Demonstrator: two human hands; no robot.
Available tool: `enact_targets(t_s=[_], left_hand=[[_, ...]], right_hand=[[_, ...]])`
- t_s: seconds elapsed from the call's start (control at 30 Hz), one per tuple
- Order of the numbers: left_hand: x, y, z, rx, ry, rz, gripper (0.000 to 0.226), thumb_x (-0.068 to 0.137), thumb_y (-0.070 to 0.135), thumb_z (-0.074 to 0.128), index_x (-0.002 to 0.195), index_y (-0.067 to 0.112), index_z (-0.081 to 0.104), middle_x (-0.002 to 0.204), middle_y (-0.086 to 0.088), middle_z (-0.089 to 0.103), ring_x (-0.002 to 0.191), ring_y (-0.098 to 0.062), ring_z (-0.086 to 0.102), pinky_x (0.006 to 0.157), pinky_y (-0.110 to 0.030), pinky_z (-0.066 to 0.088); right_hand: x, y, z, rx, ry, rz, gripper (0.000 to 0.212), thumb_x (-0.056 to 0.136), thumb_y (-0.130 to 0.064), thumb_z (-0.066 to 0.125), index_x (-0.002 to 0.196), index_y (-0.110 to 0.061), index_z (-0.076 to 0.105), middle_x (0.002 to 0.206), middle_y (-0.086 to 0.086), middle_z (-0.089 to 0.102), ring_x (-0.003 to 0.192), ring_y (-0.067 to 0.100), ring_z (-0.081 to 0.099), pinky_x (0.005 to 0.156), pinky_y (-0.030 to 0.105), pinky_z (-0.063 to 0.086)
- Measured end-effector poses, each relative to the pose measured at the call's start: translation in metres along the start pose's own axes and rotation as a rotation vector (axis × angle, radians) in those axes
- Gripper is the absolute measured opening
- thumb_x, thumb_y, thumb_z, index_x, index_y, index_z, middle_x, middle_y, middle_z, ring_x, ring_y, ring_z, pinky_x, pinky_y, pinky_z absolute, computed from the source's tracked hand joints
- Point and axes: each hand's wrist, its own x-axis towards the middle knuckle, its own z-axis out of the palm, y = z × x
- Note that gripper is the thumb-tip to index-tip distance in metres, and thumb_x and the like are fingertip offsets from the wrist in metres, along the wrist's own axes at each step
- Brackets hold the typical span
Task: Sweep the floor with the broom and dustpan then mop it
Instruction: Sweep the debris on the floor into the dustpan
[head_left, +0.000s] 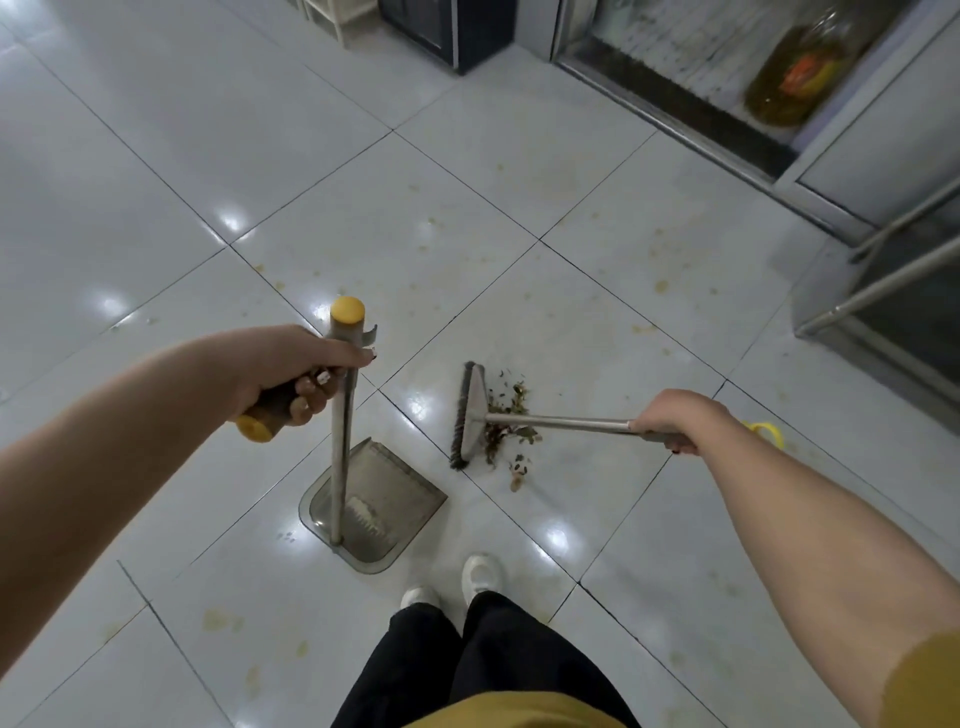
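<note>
My left hand (296, 371) is gripping a dark, yellow-tipped handle (267, 413) against the upright silver pole of the grey plastic dustpan (389, 499), which is sitting on the glossy white tiles (156, 208). Right of the dustpan, my right hand (672, 418) is clenching the dark-bristled, silver-handled broom (470, 415), its head touching scattered brown leafy debris (511, 415) beyond the dustpan.

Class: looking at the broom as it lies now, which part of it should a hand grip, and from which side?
Grip the broom by the dark sleeve at its shaft's far end, from above, as the right hand does: the shaft slants low, bristles on the floor, so leverage is there.
</note>
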Motion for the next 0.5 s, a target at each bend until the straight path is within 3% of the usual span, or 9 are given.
enact_targets(t_s=[0.1, 0.2, 0.37, 0.43, 0.5], left_hand=[[0.0, 0.01, 0.002, 0.026, -0.013, 0.022, 0.036, 0.087, 0.029, 0.063, 0.064, 0.014, 0.04, 0.04, 0.004, 0.033, 0.027, -0.005, 0.029, 0.029, -0.012, 0.026], [0.002, 0.017, 0.001, 0.05, -0.041, 0.033, 0.038, 0.089, 0.03, 0.061, 0.064, 0.015, 0.038, 0.04, 0.005, 0.031, 0.026, -0.005, 0.027, 0.029, -0.012, 0.025], [0.007, 0.022, -0.01, 0.097, -0.135, 0.066, 0.04, 0.089, 0.031, 0.06, 0.063, 0.015, 0.036, 0.043, 0.004, 0.03, 0.027, -0.006, 0.025, 0.028, -0.013, 0.025], [0.012, 0.023, -0.018, 0.103, -0.172, 0.088, 0.039, 0.089, 0.031, 0.06, 0.063, 0.015, 0.036, 0.043, 0.004, 0.031, 0.028, -0.005, 0.025, 0.029, -0.013, 0.025], [0.016, 0.025, -0.025, 0.122, -0.208, 0.109, 0.038, 0.089, 0.031, 0.06, 0.063, 0.015, 0.037, 0.043, 0.004, 0.031, 0.028, -0.005, 0.026, 0.029, -0.013, 0.025]], right_hand=[[-0.007, 0.001, -0.007, 0.053, 0.016, 0.002, 0.03, 0.082, -0.04, 0.058, 0.067, -0.015, 0.054, 0.06, 0.006, 0.061, 0.053, 0.022, 0.057, 0.06, 0.025, 0.04], [-0.019, -0.003, -0.01, -0.007, 0.14, 0.01, 0.03, 0.083, -0.044, 0.056, 0.069, -0.017, 0.054, 0.059, -0.001, 0.061, 0.051, 0.017, 0.057, 0.059, 0.02, 0.038], [-0.03, -0.022, -0.007, -0.137, 0.332, 0.024, 0.032, 0.084, -0.051, 0.06, 0.099, -0.022, 0.06, 0.091, -0.003, 0.061, 0.095, 0.02, 0.063, 0.07, 0.022, 0.04], [-0.034, -0.033, -0.002, -0.163, 0.371, 0.072, 0.027, 0.086, -0.043, 0.062, 0.103, -0.022, 0.062, 0.104, -0.003, 0.065, 0.099, 0.02, 0.063, 0.072, 0.023, 0.04], [-0.038, -0.043, 0.006, -0.184, 0.395, 0.124, 0.019, 0.087, -0.032, 0.061, 0.102, -0.021, 0.065, 0.103, -0.003, 0.066, 0.095, 0.02, 0.065, 0.07, 0.022, 0.04]])
